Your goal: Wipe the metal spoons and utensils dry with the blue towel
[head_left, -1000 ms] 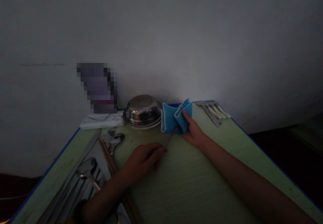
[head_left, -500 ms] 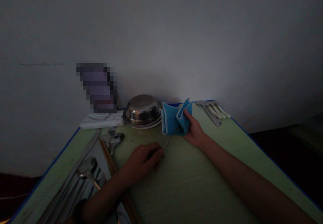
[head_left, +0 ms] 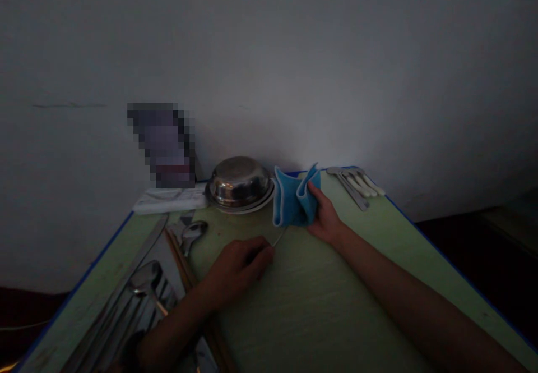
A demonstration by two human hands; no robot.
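Note:
My right hand (head_left: pixel 327 216) grips a folded blue cloth (head_left: pixel 290 199) with pale edging, thumb pressed against a fold. From beneath the cloth a thin, light-coloured handle (head_left: pixel 280 236) runs down to my left hand (head_left: pixel 246 263), whose fingers are closed on its near end. The far end of this thin utensil is hidden by the cloth, so its kind does not show. Both hands are held over the pale green table (head_left: pixel 319 305). Just left of the cloth, an upturned metal bowl (head_left: pixel 239 182) rests on a stack of dishes.
Several utensils with white or metal handles (head_left: pixel 355 185) lie at the back right. On the left are a ladle (head_left: pixel 145 277), a spoon (head_left: pixel 194 231), wooden chopsticks (head_left: pixel 180 258) and a slotted turner (head_left: pixel 121 322). A pixelated upright object (head_left: pixel 163 146) leans near the wall behind a white slab (head_left: pixel 168 199).
The blue cloth has shifted slightly to the right, and its left edge stands farther from the bowl. A shorter stretch of the thin handle shows. My left hand has barely moved.

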